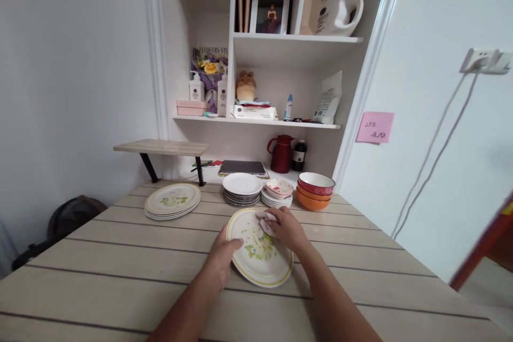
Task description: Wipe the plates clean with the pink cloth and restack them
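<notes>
My left hand [225, 255] grips the left rim of an oval-looking plate [260, 272] with a yellow border and a green floral print. Its thumb lies over the rim, while the other fingers are hidden underneath. The plate is tilted above the wooden table. Against the plate's upper right surface, my right hand [287, 228] presses a crumpled pale cloth [267, 223], with fingers closed around it. Similar printed plates [172, 200] are stacked at the left.
Beyond my hands stand a stack of white-topped plates [242, 184], small dishes [279, 188] on saucers [276, 200], and nested red and orange bowls [314, 200]. A raised wooden shelf [161, 146] is at back left. A red jug [282, 154] and dark bottle [298, 155] stand behind.
</notes>
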Motion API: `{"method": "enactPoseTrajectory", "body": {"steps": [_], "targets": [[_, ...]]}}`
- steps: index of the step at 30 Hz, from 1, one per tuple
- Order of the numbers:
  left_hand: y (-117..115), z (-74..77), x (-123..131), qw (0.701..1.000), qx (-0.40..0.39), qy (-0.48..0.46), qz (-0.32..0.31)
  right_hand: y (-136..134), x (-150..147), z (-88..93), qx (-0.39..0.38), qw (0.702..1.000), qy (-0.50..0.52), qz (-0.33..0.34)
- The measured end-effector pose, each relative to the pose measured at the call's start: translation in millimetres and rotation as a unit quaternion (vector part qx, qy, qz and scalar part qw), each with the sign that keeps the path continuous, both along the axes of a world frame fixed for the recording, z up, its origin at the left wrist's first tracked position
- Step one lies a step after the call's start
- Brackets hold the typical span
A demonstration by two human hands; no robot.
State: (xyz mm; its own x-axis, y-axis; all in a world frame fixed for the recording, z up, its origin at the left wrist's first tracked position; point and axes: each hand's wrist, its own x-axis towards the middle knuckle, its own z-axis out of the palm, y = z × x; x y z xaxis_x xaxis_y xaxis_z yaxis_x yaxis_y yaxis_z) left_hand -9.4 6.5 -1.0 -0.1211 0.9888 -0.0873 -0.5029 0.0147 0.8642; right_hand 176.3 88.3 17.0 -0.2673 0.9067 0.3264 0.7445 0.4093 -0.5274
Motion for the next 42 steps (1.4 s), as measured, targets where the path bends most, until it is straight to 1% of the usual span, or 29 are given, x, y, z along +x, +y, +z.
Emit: {"method": "enactPoseTrajectory", "body": {"steps": [2, 4, 6, 7, 8, 9, 11, 12, 13, 14, 17, 19, 21, 23, 25, 26, 27, 29, 32, 35, 36, 39, 42], "targets": [[1, -1.9, -1, 1.000, -0.009, -0.016, 0.021, -5, 7, 2.6, -0.019, 0.999, -0.039, 0.001], [3, -4.3, -2, 0.999, -0.016, -0.034, 0.029, -13, 12, 6.8, -0.040, 0.996, -0.074, 0.006], [5, -6.2, -3, 0.998, -0.016, -0.050, 0.022, -24, 12, 11.9, -0.058, 0.993, -0.099, 0.039], [6, -6.7, -3, 0.998, -0.014, -0.058, 0.016, -30, 10, 14.3, -0.066, 0.989, -0.104, 0.076], [7, -6.7, -4, 0.998, -0.012, -0.066, 0.010, -37, 6, 16.3, -0.074, 0.984, -0.103, 0.128], [7, -6.3, -4, 0.997, -0.011, -0.076, 0.002, -43, 1, 17.6, -0.082, 0.974, -0.096, 0.190], [7, -4.5, -5, 0.996, -0.015, -0.090, -0.011, -53, -15, 17.7, -0.094, 0.943, -0.069, 0.311], [7, -3.3, -6, 0.995, -0.019, -0.094, -0.019, -56, -23, 16.4, -0.092, 0.932, -0.049, 0.346], [7, -2.1, -7, 0.995, -0.026, -0.096, -0.032, -57, -32, 14.3, -0.084, 0.930, -0.027, 0.356], [7, -1.0, -8, 0.993, -0.033, -0.099, -0.051, -56, -41, 11.6, -0.070, 0.938, -0.001, 0.340], [6, 0.6, -10, 0.986, -0.032, -0.113, -0.114, -43, -58, 3.6, -0.016, 0.969, 0.071, 0.234], [7, 0.4, -9, 0.986, -0.017, -0.116, -0.120, -29, -59, 0.8, 0.012, 0.982, 0.093, 0.165], [8, -0.2, -7, 0.988, -0.004, -0.112, -0.107, -16, -52, 1.2, 0.031, 0.991, 0.086, 0.094], [9, -0.8, -5, 0.990, 0.001, -0.105, -0.094, -8, -38, 4.0, 0.033, 0.998, 0.051, 0.023], [9, -1.3, -5, 0.992, -0.004, -0.095, -0.080, -8, -21, 8.2, 0.016, 0.999, 0.000, -0.031], [9, -1.5, -5, 0.993, -0.009, -0.092, -0.071, -10, -12, 10.5, 0.002, 0.998, -0.029, -0.048], [9, -1.7, -5, 0.994, -0.017, -0.091, -0.065, -14, -5, 12.8, -0.014, 0.997, -0.061, -0.055], [9, -1.7, -7, 0.992, -0.034, -0.098, -0.065, -25, 4, 17.0, -0.043, 0.991, -0.122, -0.037], [9, -0.2, -9, 0.987, -0.053, -0.117, -0.092, -42, 0, 19.8, -0.063, 0.983, -0.168, 0.047], [8, 2.9, -10, 0.982, -0.047, -0.134, -0.121, -50, -22, 15.6, -0.051, 0.981, -0.128, 0.136], [7, 3.9, -10, 0.982, -0.041, -0.138, -0.125, -50, -31, 12.6, -0.040, 0.983, -0.102, 0.147], [6, 5.0, -9, 0.982, -0.034, -0.140, -0.119, -40, -53, 2.8, 0.000, 0.989, -0.028, 0.148], [8, 3.4, -8, 0.985, -0.040, -0.135, -0.103, -26, -59, -1.3, 0.037, 0.993, 0.012, 0.112]]}}
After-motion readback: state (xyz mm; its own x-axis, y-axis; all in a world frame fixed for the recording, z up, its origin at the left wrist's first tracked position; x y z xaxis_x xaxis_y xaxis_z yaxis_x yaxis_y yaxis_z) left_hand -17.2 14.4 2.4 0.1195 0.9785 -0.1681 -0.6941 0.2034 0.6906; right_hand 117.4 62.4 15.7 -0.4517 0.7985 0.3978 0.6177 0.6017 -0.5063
